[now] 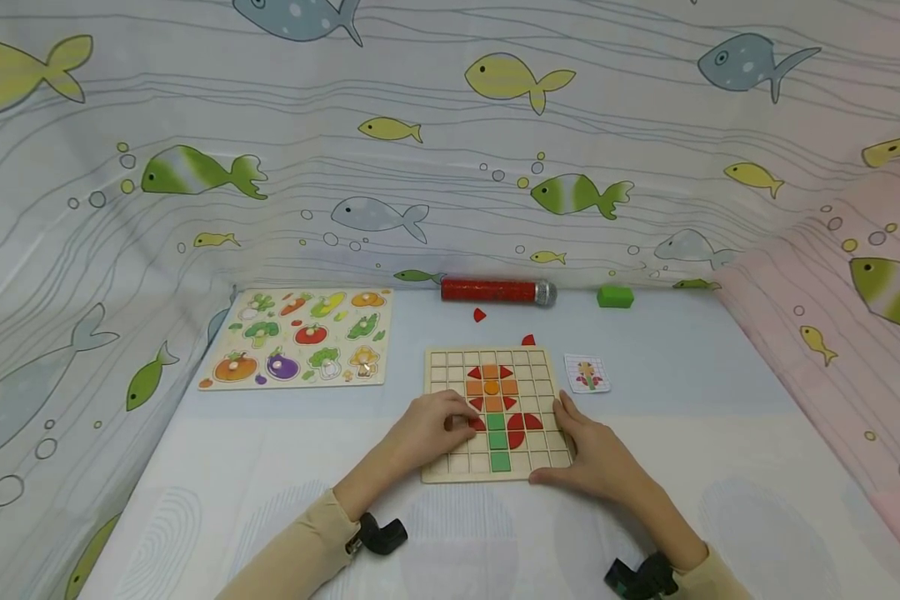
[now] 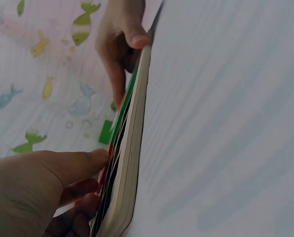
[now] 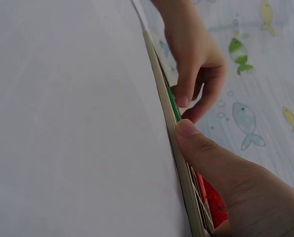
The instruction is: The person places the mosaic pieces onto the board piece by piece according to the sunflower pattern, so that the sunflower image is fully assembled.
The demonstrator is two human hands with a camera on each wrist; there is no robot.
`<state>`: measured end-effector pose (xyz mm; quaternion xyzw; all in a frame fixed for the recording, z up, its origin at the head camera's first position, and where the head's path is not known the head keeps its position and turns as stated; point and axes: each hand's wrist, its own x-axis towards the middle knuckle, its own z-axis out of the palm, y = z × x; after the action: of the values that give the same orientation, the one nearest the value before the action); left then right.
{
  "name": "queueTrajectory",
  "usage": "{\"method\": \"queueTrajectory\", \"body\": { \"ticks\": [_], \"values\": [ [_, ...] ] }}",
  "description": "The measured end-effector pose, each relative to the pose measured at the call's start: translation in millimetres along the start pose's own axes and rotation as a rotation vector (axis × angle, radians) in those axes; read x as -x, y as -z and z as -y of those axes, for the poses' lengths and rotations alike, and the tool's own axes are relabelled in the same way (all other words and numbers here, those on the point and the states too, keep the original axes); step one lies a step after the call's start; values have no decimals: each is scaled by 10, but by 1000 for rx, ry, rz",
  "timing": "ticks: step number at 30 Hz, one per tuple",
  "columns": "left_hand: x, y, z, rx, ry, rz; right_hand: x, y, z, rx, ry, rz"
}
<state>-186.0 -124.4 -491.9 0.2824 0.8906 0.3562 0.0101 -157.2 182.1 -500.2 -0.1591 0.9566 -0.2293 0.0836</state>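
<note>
A wooden grid board [image 1: 440, 462] lies on the table with a flower pattern of orange squares, red pieces and green squares [image 1: 500, 461] on it. My left hand [image 1: 436, 427] reaches over the board's left half and pinches a red piece [image 1: 477, 424] beside the green column; the fingers partly hide it. To the right of that column sit red quarter-circle pieces [image 1: 516, 438]. My right hand [image 1: 600, 454] grips the board's lower right corner, its thumb on the near edge and its fingers along the right side. In the right wrist view the thumb [image 3: 189, 129] presses the board's edge.
A small pattern card [image 1: 587, 373] lies right of the board. Behind it are two loose red pieces [image 1: 528, 340], a red tube with a silver end [image 1: 487, 290] and a green block [image 1: 616, 297]. A vegetable puzzle board [image 1: 225, 343] lies at the left. Fish-printed sheets hang around the table.
</note>
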Motion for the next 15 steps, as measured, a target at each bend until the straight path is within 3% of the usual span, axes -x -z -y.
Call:
{"method": "queueTrajectory", "body": {
  "ticks": [5,8,15],
  "values": [
    [-53,65,46,106,89,-9,-4,14,-1,3,0,-2],
    [-154,146,98,166,153,-42,-5,11,-7,8,1,-5],
    [-667,373,278,231,262,-154,-5,8,2,0,-5,-3]
  ]
}}
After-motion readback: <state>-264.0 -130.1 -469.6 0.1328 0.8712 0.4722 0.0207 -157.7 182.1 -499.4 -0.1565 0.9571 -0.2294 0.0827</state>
